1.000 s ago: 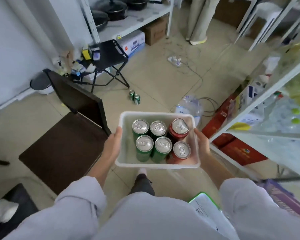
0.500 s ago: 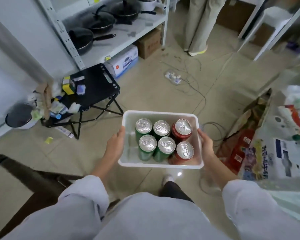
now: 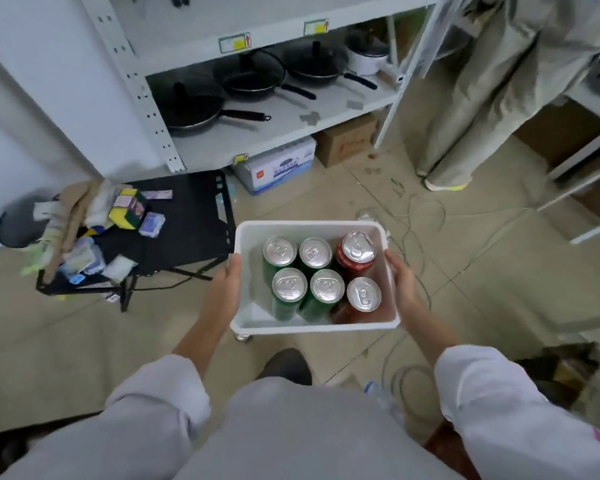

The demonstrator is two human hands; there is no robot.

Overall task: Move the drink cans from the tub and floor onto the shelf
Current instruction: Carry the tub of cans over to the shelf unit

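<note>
Fingers of left hand (image 3: 222,292) wrap the left wall of the tub (image 3: 248,315), thumb over the rim, rest under and hidden. Right hand (image 3: 404,289) clamps the right wall the same way, thumb on the rim near the upper corner. Both hands closed on the tub, held in the air at frame center, above the floor (image 3: 84,341).

Inside tub: six cans upright in two rows of three, tops silver. Four green cans (image 3: 289,285) fill the left and middle columns, two red cans (image 3: 357,249) the right column. Cans touch or nearly touch each other, packed toward the right wall; bare tub bottom shows on the left. One small can-like top (image 3: 242,337) peeks from under the tub's lower left corner; cannot tell what it is.

Pale sleeves (image 3: 160,386) run from both wrists to the bottom of frame. Dark shoe (image 3: 284,365) just below the tub.

Left of the tub: black folding table (image 3: 187,216) with sponges, packets and paper piled on its left half. Grey bin (image 3: 18,223) at far left edge.

Upper center: grey shelf (image 3: 257,136) holding three black pans (image 3: 191,105) and a white pot (image 3: 366,58). Boxes (image 3: 278,166) sit on the floor under it. Upper right: another person's legs (image 3: 471,109) in beige trousers, white rack (image 3: 589,140) beside them. Cables (image 3: 420,216) trail across the floor right of the tub.
</note>
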